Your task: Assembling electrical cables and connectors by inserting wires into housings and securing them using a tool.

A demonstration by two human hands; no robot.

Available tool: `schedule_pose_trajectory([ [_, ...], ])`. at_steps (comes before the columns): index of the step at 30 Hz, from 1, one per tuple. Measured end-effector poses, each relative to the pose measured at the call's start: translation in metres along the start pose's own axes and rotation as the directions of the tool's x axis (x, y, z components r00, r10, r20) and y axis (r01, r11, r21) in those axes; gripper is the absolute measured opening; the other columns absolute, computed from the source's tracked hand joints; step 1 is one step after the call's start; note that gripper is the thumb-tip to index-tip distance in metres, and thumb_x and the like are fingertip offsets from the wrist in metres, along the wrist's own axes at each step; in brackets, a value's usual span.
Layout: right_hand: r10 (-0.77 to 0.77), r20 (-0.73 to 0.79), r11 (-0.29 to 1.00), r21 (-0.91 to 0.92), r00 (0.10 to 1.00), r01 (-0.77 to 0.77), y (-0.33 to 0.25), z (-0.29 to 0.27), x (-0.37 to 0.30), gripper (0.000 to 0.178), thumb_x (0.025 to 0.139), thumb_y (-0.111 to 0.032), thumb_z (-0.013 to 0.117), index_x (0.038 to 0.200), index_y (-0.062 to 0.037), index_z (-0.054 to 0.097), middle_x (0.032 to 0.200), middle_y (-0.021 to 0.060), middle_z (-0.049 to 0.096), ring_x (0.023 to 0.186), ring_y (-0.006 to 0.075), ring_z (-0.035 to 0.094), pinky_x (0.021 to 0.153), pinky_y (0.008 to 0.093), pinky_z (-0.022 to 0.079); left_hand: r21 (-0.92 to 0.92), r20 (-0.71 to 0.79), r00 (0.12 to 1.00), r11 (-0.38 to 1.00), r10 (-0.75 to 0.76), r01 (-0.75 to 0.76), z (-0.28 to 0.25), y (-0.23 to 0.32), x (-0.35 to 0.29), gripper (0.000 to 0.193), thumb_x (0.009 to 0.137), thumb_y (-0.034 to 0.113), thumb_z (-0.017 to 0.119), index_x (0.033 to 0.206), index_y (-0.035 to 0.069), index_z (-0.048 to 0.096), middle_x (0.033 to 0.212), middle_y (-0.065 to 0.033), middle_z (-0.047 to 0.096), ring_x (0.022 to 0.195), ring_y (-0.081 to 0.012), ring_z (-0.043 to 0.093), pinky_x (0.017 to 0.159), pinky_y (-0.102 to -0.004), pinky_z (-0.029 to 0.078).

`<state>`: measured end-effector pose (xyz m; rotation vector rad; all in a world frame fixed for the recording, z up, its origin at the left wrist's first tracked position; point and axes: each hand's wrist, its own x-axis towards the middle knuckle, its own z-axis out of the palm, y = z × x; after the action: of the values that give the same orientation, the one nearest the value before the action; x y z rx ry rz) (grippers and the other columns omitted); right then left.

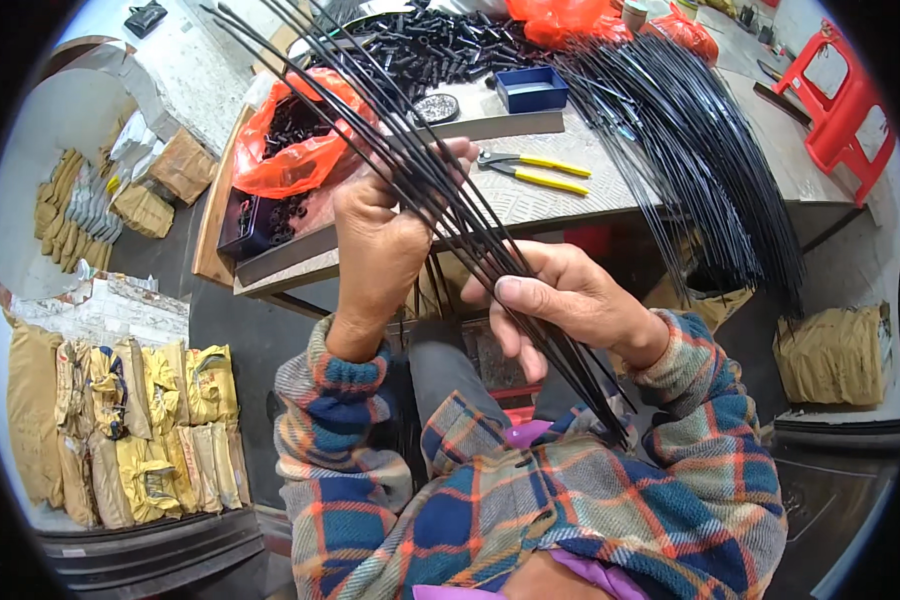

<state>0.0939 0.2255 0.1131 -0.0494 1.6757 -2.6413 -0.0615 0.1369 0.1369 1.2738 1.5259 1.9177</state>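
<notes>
Right at the near edge sits the person in a plaid flannel shirt, both forearms raised in front of the workbench. Between the hands runs a bundle of thin black rods, slanting from low on the person's right up and away to the left, its far tips fanning out over the bench. The right hand is wrapped around the lower part of the bundle, thumb laid across the front, fingers curled underneath. The left hand grips the bundle higher up, closed around the rods, with its fingertips showing past them just short of the bench's near edge.

On the bench, just beyond the left hand, lie yellow-handled pliers. Left of them an orange plastic bag slumps open, with small black pieces inside — beside it, at the bench's left corner, a dark tray holds more of the same. Further back stand a small blue box and a heap of short black tubes. A much larger sheaf of black rods drapes over the bench's right side and hangs down past its edge.

Beyond the bench's right end stands a red plastic stool. Left of the bench, on the floor, tan paper-wrapped bundles are stacked in rows.
</notes>
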Motion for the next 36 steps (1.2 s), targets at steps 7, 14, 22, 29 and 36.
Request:
schedule_pose_trajectory([
  [7, -0.004, 0.051, 0.999, 0.040, 0.999, 0.002, -0.003, -0.007, 0.009, 0.030, 0.094, -0.017, 0.040, 0.116, 0.0030, 0.041, 0.071, 0.0102, 0.057, 0.051, 0.0135, 0.058, 0.047, 0.0206, 0.048, 0.356, 0.185, 0.982, 0.930, 0.021, -0.087, -0.019, -0.008, 0.024, 0.038, 0.071, 0.003, 0.062, 0.109, 0.005, 0.060, 0.113, -0.0126, 0.056, 0.116, -0.0229, 0.043, 0.095, -0.0345, 0.031],
  [14, -0.031, 0.042, 0.997, 0.070, 0.999, 0.028, -0.006, -0.011, 0.020, 0.030, 0.093, -0.015, 0.039, 0.115, 0.0057, 0.041, 0.071, 0.0117, 0.058, 0.050, 0.0145, 0.059, 0.047, 0.0212, 0.049, 0.297, 0.180, 0.983, 0.951, 0.036, -0.089, -0.016, -0.009, 0.029, 0.028, 0.077, 0.002, 0.058, 0.105, 0.001, 0.062, 0.107, -0.0099, 0.061, 0.119, -0.0214, 0.042, 0.097, -0.0319, 0.034],
  [22, -0.102, -0.037, 0.995, 0.008, 0.994, 0.103, -0.029, -0.031, 0.034, 0.025, 0.092, -0.013, 0.040, 0.107, 0.0066, 0.044, 0.069, 0.0129, 0.059, 0.050, 0.0160, 0.059, 0.047, 0.0214, 0.048, 0.034, -0.004, 0.996, 0.995, -0.089, 0.090, -0.008, -0.064, 0.035, 0.016, 0.085, 0.005, 0.056, 0.098, -0.001, 0.063, 0.087, -0.0043, 0.065, 0.077, -0.0086, 0.058, 0.068, -0.0219, 0.046],
  [29, -0.219, -0.120, 0.974, -0.090, 0.968, 0.209, -0.009, -0.055, 0.037, 0.026, 0.091, -0.016, 0.044, 0.102, 0.0069, 0.045, 0.071, 0.0145, 0.058, 0.054, 0.0170, 0.060, 0.050, 0.0230, 0.050, 0.427, 0.504, 0.851, 0.815, 0.145, -0.391, -0.034, -0.153, 0.053, 0.024, 0.076, 0.006, 0.059, 0.099, 0.006, 0.062, 0.077, -0.0166, 0.062, 0.065, -0.0258, 0.062, 0.058, -0.0312, 0.047],
  [36, -0.201, -0.294, 0.979, -0.027, 0.934, 0.203, 0.130, -0.086, 0.078, 0.012, 0.091, -0.005, 0.040, 0.100, 0.0007, 0.047, 0.079, 0.0079, 0.055, 0.073, 0.0150, 0.058, 0.068, 0.0268, 0.049, 0.621, 0.768, 0.570, -0.125, 0.292, -0.774, -0.060, -0.208, 0.198, 0.044, 0.076, 0.008, 0.049, 0.119, 0.013, 0.051, 0.118, -0.0098, 0.054, 0.113, -0.0232, 0.048, 0.094, -0.0373, 0.038],
])
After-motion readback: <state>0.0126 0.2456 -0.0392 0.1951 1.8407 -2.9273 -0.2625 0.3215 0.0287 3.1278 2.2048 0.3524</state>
